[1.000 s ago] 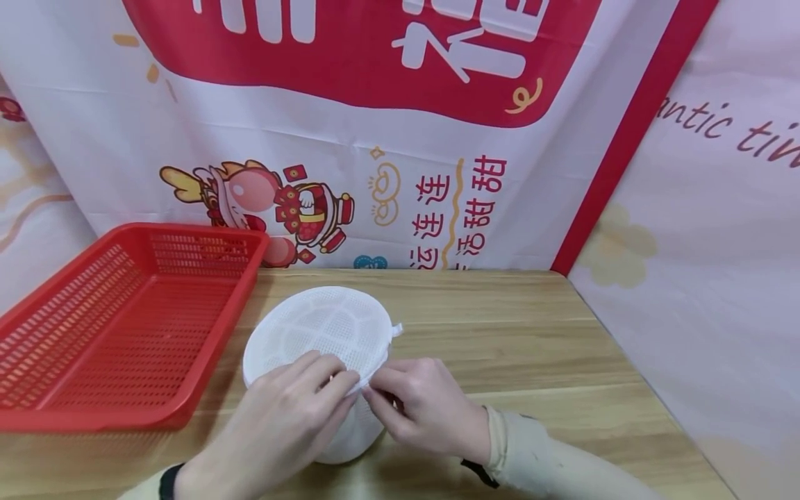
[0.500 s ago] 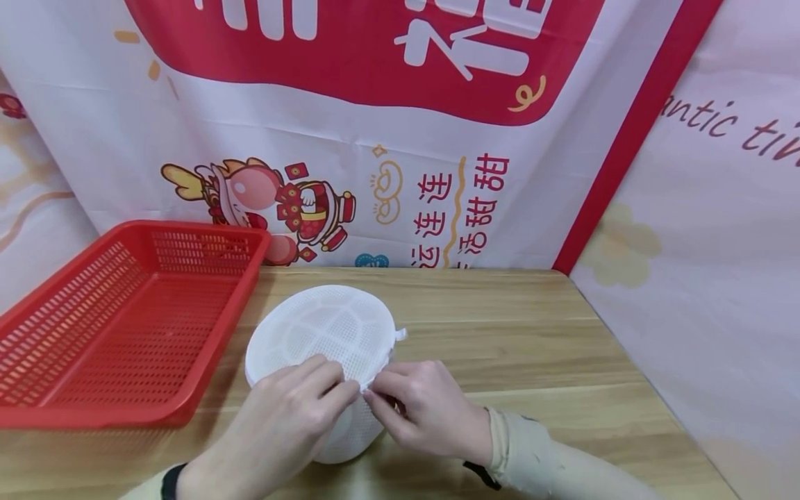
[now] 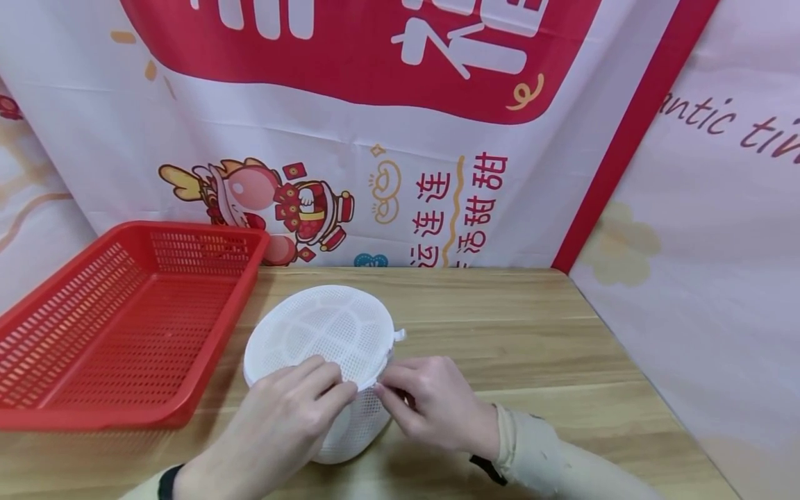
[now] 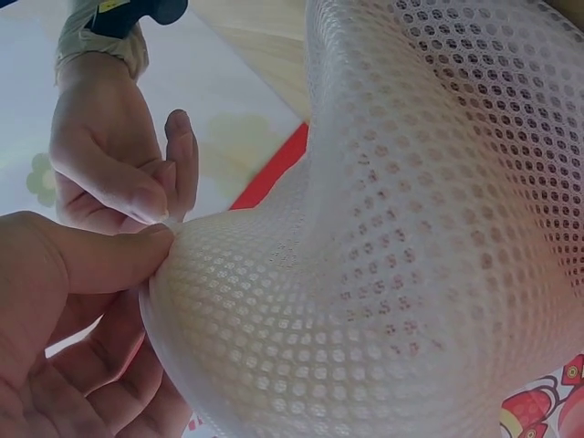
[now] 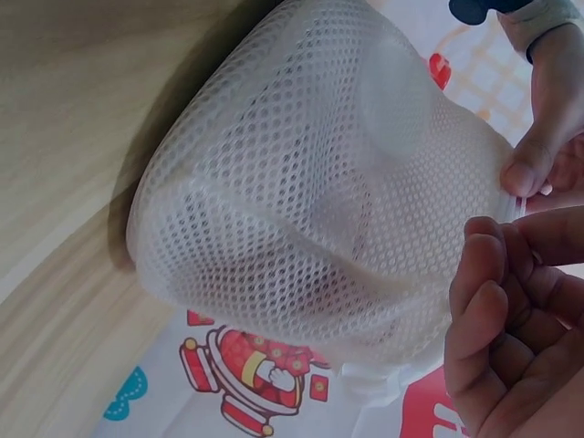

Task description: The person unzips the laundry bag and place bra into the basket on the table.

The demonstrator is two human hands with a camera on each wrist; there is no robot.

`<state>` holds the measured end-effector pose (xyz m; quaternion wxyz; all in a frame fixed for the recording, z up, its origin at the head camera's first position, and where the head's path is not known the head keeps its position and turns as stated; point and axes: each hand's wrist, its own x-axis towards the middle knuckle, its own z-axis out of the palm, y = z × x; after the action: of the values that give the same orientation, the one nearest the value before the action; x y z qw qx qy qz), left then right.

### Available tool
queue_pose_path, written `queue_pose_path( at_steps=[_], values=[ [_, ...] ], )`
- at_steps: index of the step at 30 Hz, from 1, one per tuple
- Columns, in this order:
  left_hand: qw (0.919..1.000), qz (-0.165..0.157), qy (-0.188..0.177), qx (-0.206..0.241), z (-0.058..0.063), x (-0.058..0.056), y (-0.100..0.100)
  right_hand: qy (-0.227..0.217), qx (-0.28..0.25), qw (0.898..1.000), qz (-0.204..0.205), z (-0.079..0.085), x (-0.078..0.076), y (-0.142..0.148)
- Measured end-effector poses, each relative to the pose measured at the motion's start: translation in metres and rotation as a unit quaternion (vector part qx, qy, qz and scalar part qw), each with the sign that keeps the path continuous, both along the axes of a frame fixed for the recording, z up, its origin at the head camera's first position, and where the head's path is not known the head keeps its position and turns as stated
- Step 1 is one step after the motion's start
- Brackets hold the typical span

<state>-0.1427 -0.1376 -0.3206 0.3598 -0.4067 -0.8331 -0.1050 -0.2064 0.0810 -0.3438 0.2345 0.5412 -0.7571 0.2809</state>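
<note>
A white mesh laundry bag (image 3: pixel 321 323), drum-shaped with a round flat top, stands upright on the table. My left hand (image 3: pixel 284 413) pinches the near side of its top rim between thumb and fingers, plain to see in the left wrist view. Just right of it, my right hand (image 3: pixel 434 403) pinches the same edge with thumb and forefinger. Whatever small part lies between the right fingertips is hidden. A little white tab (image 3: pixel 399 335) sticks out from the rim's right side. In the right wrist view, the bag's mesh side (image 5: pixel 301 201) is creased.
On the left of the wooden table (image 3: pixel 500 326) stands a red plastic basket (image 3: pixel 215 333) with slotted walls. A printed cloth (image 3: pixel 312 118) hangs behind the table, and a pale printed sheet (image 3: pixel 706 229) borders its right edge.
My right hand has slid slightly to the right along the rim, away from the left fingertips. The left hand keeps its grip, and the bag has barely shifted.
</note>
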Motion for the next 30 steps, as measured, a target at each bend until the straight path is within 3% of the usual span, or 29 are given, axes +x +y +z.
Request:
queue_pose_path(
  at_steps=[21, 30],
  values=[
    [1.0, -0.007, -0.002, -0.004, -0.002, 0.0, -0.004, -0.024, -0.007, 1.0, -0.009, -0.001, -0.01, 0.012],
    [0.9993, -0.008, -0.034, -0.016, -0.001, 0.002, -0.005, -0.036, -0.008, 0.999, -0.011, 0.0, -0.014, 0.015]
  ],
)
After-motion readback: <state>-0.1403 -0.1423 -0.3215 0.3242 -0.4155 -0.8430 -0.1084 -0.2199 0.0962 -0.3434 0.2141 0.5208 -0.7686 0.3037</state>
